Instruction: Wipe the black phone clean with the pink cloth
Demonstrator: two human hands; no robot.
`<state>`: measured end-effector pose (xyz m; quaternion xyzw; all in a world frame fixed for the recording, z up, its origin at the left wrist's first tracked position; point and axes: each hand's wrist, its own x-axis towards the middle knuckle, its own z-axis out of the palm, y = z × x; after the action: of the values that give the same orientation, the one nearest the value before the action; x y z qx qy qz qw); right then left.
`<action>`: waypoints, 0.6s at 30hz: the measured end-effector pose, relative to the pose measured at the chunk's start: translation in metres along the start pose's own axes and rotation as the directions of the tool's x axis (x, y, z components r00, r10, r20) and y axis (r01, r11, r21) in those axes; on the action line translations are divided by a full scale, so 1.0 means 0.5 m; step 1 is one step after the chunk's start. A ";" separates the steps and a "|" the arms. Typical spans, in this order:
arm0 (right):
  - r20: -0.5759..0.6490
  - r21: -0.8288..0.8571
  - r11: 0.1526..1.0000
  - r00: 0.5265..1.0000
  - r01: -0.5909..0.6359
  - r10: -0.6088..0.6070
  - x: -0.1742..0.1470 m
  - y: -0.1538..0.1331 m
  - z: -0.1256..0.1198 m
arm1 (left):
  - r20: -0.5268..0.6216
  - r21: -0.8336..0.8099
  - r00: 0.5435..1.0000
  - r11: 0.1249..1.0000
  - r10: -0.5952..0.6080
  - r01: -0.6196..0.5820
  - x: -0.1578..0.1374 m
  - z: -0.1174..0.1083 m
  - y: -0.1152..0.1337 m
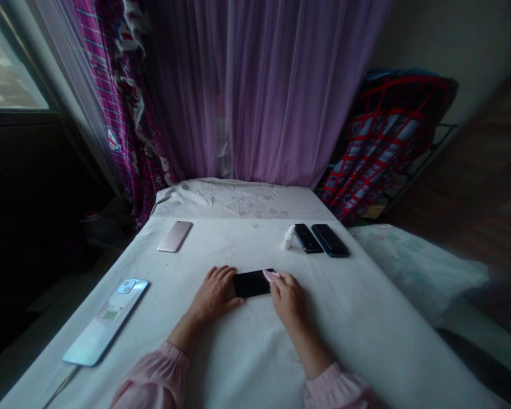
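A smartphone (pixel 251 284) lies face up on the white cloth, its dark screen showing and its long side running across in front of me. At its left end, my left hand (pixel 215 294) grips it, thumb along the near edge and fingers at the far edge. My right hand (pixel 288 296) pinches a small pink cloth (pixel 271 275) and presses it on the right end of the screen. Part of the pink cloth is hidden under the fingers.
A small white bottle (pixel 288 237) stands beside two dark phones, one nearer the bottle (pixel 308 238) and another phone (pixel 330 240) to its right. Left lie a pinkish phone (pixel 175 236) and a light-blue phone (pixel 107 322) with a cable (pixel 62 386). Purple curtains (pixel 272 91) hang behind the table.
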<state>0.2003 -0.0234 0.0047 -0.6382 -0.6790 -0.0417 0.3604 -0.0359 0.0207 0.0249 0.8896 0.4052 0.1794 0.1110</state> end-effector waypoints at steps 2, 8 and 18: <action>0.005 -0.027 0.999 0.999 -0.035 0.035 0.007 0.009 -0.003 | 0.026 -0.015 1.000 1.000 -0.005 0.005 0.004 -0.002 0.006; 0.150 -0.200 0.970 0.974 -0.138 0.169 0.038 -0.019 -0.030 | 0.068 -0.064 0.995 0.995 -0.074 0.078 0.019 0.008 0.032; 0.325 -0.201 0.979 0.945 0.021 0.046 0.040 -0.131 -0.005 | 0.072 -0.102 0.991 0.988 -0.112 0.119 0.026 0.018 0.035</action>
<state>0.1442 -0.0198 0.0442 -0.6737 -0.7177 -0.0011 0.1762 -0.0125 0.0189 0.0258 0.8628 0.4423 0.1642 0.1817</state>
